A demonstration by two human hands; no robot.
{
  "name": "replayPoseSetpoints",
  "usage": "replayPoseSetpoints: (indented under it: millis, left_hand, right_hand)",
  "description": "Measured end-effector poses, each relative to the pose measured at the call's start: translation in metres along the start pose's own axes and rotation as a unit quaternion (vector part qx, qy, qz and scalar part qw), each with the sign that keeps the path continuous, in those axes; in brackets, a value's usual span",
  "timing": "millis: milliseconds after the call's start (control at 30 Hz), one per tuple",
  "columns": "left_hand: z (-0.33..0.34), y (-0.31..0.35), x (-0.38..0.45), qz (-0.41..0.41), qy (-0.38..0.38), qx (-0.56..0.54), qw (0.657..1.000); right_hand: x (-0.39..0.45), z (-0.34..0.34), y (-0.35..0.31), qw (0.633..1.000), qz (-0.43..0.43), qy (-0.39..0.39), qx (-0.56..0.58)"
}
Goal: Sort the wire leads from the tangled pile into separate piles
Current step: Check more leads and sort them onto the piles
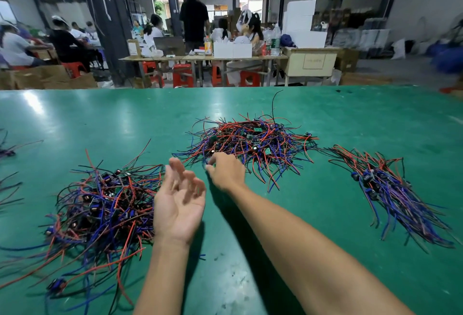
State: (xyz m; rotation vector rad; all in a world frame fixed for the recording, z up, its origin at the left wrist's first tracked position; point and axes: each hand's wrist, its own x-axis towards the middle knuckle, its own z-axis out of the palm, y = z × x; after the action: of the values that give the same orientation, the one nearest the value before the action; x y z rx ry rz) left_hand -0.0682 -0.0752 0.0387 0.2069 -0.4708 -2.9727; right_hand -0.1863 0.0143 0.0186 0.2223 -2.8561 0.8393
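At the tangled pile [250, 141], right hand [226, 171] pinches a wire; left hand [179, 202] fingers released.

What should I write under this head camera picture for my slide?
Right hand picks at the tangled wire pile while the open left hand waits above the green table.

Three heaps of wire leads are spread on the bench [325, 214]. The tangled pile [250, 143] is set at the middle, toward the far edge. A second pile [100, 209] is laid toward the near left corner — a third, combed bundle [393, 189] toward the right edge. Both hands are held between the piles.
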Motion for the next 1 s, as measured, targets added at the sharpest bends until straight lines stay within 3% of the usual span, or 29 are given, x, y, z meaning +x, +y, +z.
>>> replayPoseSetpoints:
  millis: [133, 267, 433, 633, 733, 833, 933, 1000]
  left_hand:
    - [-0.001, -0.005, 0.004, -0.005, 0.057, 0.132, 0.990]
    - [0.001, -0.017, 0.009, -0.021, 0.061, 0.276, 0.959]
    - [0.006, -0.027, 0.003, -0.034, 0.036, 0.293, 0.955]
    - [0.008, -0.028, -0.005, -0.065, 0.003, 0.325, 0.944]
    - [0.011, -0.028, -0.006, -0.059, -0.017, 0.373, 0.926]
    - [0.017, -0.035, -0.011, -0.061, -0.079, 0.517, 0.850]
    - [0.021, -0.047, -0.021, -0.010, -0.185, 0.656, 0.732]
    - [0.020, -0.055, -0.027, 0.003, -0.238, 0.710, 0.662]
  right_hand:
    - [-0.022, -0.013, 0.008, 0.982, -0.004, 0.089, 0.164]
    - [-0.080, -0.034, 0.021, 0.959, -0.073, 0.152, 0.229]
    - [-0.147, -0.047, 0.047, 0.963, -0.087, 0.086, 0.240]
    - [-0.153, -0.071, 0.061, 0.965, -0.054, -0.014, 0.256]
    - [-0.149, -0.084, 0.069, 0.945, -0.006, -0.044, 0.324]
    - [-0.138, -0.090, 0.069, 0.893, 0.094, -0.105, 0.427]
    - [-0.131, -0.095, 0.070, 0.818, 0.142, -0.139, 0.539]
    - [-0.130, -0.098, 0.076, 0.794, 0.137, -0.119, 0.580]
